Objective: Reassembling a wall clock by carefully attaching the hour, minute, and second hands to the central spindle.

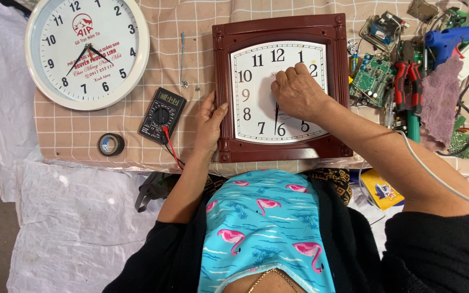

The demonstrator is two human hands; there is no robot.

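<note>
On the brown square clock (pixel 281 87), both hands (pixel 298 92), seemingly pressing.

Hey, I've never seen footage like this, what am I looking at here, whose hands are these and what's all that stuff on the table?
There is no machine here: a camera worn on a person's head looks down at their own two bare hands. The left hand steadies the edge of a square brown-framed wall clock. The right hand rests on its white dial, fingertips near the upper right numerals. The clock lies on a checked cloth. To the left are a round white wall clock, a black multimeter and a roll of black tape. To the right lie circuit boards, red-handled pliers and a blue glue gun.
</note>
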